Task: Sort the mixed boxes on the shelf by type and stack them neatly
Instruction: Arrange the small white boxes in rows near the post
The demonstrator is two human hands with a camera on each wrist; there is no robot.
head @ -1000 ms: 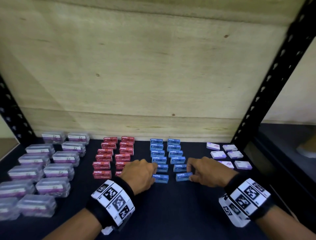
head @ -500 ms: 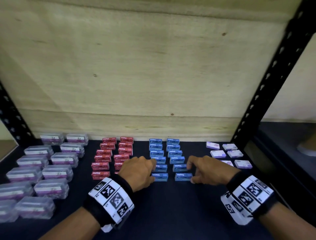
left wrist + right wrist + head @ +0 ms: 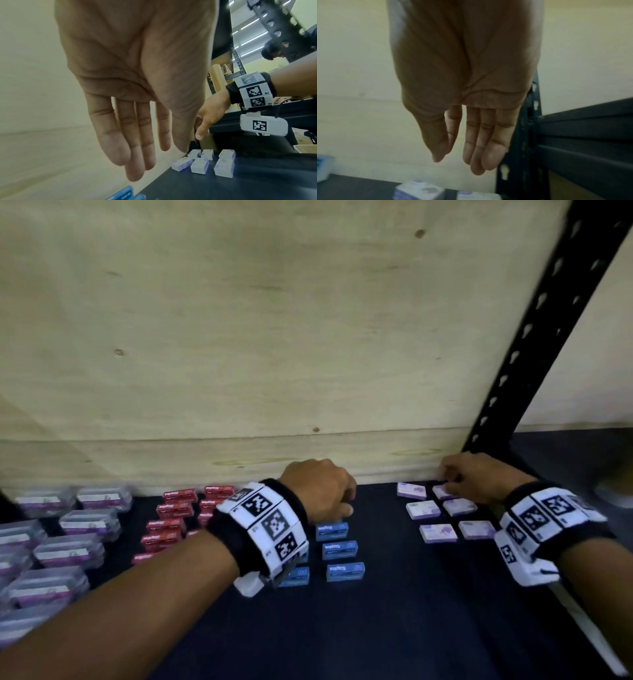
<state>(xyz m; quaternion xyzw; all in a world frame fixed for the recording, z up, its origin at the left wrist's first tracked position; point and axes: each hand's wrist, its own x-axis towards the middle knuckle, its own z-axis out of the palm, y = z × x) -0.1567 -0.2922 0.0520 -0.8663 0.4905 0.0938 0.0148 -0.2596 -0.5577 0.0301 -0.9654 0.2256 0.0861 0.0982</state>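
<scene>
Four kinds of box lie in sorted rows on the dark shelf (image 3: 376, 628): clear cases with purple labels (image 3: 68, 549) at left, red boxes (image 3: 168, 525), blue boxes (image 3: 339, 549) in the middle, and white-lilac boxes (image 3: 438, 532) at right. My left hand (image 3: 318, 494) hovers over the far end of the blue rows and hides the back ones. In the left wrist view its fingers (image 3: 133, 155) are straight and hold nothing. My right hand (image 3: 476, 477) reaches over the rear white-lilac boxes. Its fingers (image 3: 476, 162) hang straight above a white-lilac box (image 3: 419, 192), holding nothing.
A plywood back wall (image 3: 239, 337) closes the shelf behind the rows. A black perforated upright (image 3: 534, 330) stands at the right rear, close to my right hand. Bare dark shelf lies in front of the blue and white-lilac rows.
Both hands have left the front blue boxes. The left moved back along the blue rows; the right swung right to the rear white-lilac boxes. The view shifted closer and rightward.
</scene>
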